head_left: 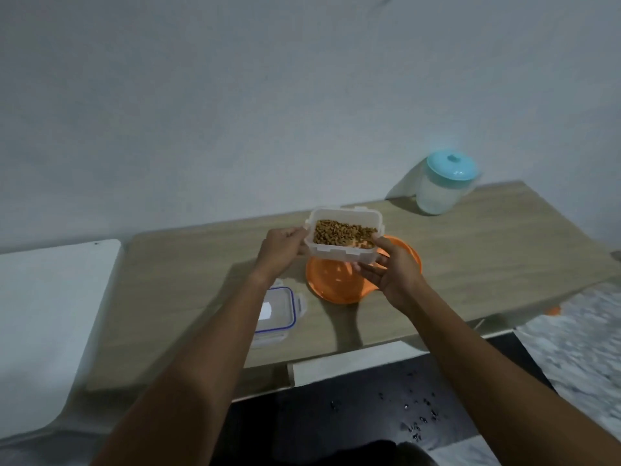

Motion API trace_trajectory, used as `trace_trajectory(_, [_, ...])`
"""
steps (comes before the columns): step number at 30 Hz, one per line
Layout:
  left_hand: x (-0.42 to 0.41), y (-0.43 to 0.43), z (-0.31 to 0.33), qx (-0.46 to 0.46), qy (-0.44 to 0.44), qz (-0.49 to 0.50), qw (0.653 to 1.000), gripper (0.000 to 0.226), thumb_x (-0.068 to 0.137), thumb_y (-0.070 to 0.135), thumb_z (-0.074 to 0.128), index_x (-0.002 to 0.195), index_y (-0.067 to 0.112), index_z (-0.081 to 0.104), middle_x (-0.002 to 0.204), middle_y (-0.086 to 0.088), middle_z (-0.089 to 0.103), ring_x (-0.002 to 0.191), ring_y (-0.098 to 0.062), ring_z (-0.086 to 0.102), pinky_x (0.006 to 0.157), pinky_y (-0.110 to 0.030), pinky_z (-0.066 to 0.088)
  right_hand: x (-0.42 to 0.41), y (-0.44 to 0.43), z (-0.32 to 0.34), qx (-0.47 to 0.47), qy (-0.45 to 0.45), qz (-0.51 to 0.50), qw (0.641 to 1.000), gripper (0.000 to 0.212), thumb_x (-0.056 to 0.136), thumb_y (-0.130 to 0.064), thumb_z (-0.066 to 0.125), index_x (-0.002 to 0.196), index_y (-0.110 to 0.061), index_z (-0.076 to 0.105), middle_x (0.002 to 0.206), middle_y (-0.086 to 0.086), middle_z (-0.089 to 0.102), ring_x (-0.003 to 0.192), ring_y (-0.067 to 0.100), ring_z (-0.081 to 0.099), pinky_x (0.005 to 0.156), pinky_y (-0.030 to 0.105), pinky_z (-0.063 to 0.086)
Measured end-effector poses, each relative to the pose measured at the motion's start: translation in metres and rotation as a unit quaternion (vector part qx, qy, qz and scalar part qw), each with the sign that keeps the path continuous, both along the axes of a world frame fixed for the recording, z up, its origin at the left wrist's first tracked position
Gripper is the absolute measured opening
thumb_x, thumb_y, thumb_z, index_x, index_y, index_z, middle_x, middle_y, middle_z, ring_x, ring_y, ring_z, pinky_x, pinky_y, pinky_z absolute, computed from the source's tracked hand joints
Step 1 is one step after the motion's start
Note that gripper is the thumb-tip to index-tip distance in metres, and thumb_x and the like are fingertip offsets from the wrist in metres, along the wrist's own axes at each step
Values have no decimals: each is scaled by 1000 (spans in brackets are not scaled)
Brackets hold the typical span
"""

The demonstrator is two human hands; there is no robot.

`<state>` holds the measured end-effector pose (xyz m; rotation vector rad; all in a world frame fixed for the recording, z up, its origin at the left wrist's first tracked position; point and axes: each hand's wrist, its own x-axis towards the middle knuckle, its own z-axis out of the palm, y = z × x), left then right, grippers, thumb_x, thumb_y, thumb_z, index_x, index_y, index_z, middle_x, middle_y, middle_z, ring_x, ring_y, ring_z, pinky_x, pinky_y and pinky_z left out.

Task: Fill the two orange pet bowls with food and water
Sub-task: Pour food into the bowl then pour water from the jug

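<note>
**Spotter:** Fingers [291,234] of your left hand [280,252] are clamped on the near-left side of the kibble container [344,242], and your right hand [395,267] cups its right corner from below. Both are closed on it.

**Coach:** Good. It hangs just above the orange pet bowls [336,280], which sit at about one o'clock from your chest on the wooden table [487,243].

**Spotter:** Only the near bowl shows clearly; the far one, toward two o'clock, is mostly hidden by your right hand.

**Coach:** Then tip slowly over one corner of the container, so you get a narrow stream of kibble [342,233]. Keep that corner low, close over the bowl's middle, or pieces may bounce out.

**Spotter:** The lid [279,311] lies at nine o'clock from the bowls, clear of your pour.

**Coach:** And the water jug [443,183] waits at one o'clock beyond them, lid on. Fill one bowl only with food.
</note>
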<state>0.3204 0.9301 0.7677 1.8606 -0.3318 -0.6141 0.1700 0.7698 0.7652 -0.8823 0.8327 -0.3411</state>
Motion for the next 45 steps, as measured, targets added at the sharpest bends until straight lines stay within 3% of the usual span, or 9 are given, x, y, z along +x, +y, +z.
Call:
trace_trajectory(5, [-33,-20,-30,155,-97,-116,976,36,87,45,57,121,33,63,115,2,66,110,-26,62,95,-40,49,-24,-23,14,-129,1,-10,992,22,96,-19,71,117,-13,72,113,18,77,103,35,77,74,36,64])
trace_trajectory(8, [-49,-28,-49,243,-119,-146,952,83,61,55,77,136,43,46,121,7,65,115,-24,59,95,-38,43,-34,-36,25,-169,6,-3,986,9,97,-14,70,103,-21,72,95,10,77,87,30,71,74,36,58])
trace_trajectory(11, [-51,-37,-73,274,-133,-116,945,116,36,72,76,140,45,35,127,4,65,118,-28,58,102,-50,40,-39,-48,25,-205,17,2,979,14,96,-14,71,99,-27,72,91,9,76,82,29,66,80,43,60])
trace_trajectory(14, [-56,-41,-79,313,-152,-88,933,102,48,63,82,139,41,41,122,2,67,118,-28,57,102,-53,35,-36,-57,18,-250,34,34,967,17,95,-18,73,102,-33,72,104,18,76,79,27,64,86,46,61])
trace_trajectory(20, [-47,-39,-83,329,-183,-85,923,95,47,62,83,133,43,47,114,-2,68,118,-30,56,104,-57,31,-30,-62,16,-336,54,60,939,35,94,-23,73,127,-35,66,103,5,76,92,28,75,76,34,65])
trace_trajectory(28, [-41,-37,-92,324,-177,-90,925,105,47,67,80,140,37,43,125,-9,60,124,-35,49,106,-62,32,-23,-63,21,-369,68,81,923,87,69,-55,79,149,-28,56,126,6,74,109,21,74,92,51,62])
trace_trajectory(33, [-38,-38,-97,315,-171,-93,929,107,42,69,79,139,38,44,125,-13,60,124,-37,48,106,-61,33,-27,-58,25,-385,82,110,912,47,67,-55,75,109,-72,62,114,-10,76,107,22,74,95,56,59])
trace_trajectory(37, [-38,-37,-99,312,-179,-87,929,104,47,67,81,140,38,43,126,-10,58,126,-35,46,107,-60,30,-29,-59,25,-407,77,115,903,82,69,-53,76,147,-35,57,131,1,73,114,28,72,96,61,58])
trace_trajectory(45, [-43,-36,-93,324,-194,-93,921,95,57,65,80,140,40,41,127,-9,56,131,-34,43,108,-63,18,-29,-55,25,-426,77,110,895,95,66,-55,78,153,-29,51,136,-1,71,116,23,71,97,61,57])
